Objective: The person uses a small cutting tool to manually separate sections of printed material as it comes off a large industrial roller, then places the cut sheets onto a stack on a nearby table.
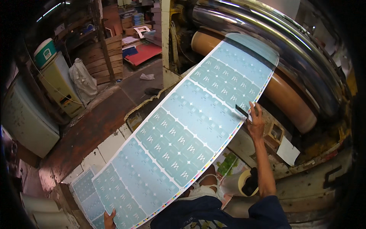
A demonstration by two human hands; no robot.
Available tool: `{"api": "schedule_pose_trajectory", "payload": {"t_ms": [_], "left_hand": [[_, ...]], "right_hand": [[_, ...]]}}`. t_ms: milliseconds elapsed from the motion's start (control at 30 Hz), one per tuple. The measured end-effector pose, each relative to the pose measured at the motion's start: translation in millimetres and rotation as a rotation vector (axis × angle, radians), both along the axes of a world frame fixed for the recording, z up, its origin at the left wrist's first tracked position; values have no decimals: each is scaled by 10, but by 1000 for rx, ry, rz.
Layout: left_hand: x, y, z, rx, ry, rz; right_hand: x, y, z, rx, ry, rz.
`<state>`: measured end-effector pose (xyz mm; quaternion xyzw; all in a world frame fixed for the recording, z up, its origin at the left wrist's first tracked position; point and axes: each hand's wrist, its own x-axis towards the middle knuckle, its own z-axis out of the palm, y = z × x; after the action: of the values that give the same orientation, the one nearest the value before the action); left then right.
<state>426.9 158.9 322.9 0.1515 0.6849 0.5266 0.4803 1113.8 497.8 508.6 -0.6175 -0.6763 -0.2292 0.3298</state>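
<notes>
Your hands hold a long printed sheet (183, 141), pale blue with a colour strip along its edge, running diagonally from the lower left of the frame to the upper right. Your left hand (109, 220) grips its near end at the bottom edge of the frame, fingers closed on the paper. Your right hand (255, 122), right of centre, is closed on a small dark tool (241, 111) that touches the sheet's right edge. The far end lies over a brown roller (289, 99), below a shiny metal cylinder (274, 34). More printed sheets (85, 194) lie under the near end.
</notes>
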Motion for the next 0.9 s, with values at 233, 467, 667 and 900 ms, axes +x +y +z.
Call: {"api": "schedule_pose_trajectory", "payload": {"t_ms": [233, 467, 667, 900], "left_hand": [[44, -60, 286, -3, -166, 3], [-918, -822, -387, -68, -10, 7], [-745, -702, -796, -136, 98, 121], [-1982, -850, -2808, 68, 39, 133]], "right_hand": [[455, 299, 103, -269, 24, 190], [171, 15, -169, -457, 272, 289], [338, -243, -276, -425, 225, 219], [-1671, -1535, -1842, -554, 402, 220]]}}
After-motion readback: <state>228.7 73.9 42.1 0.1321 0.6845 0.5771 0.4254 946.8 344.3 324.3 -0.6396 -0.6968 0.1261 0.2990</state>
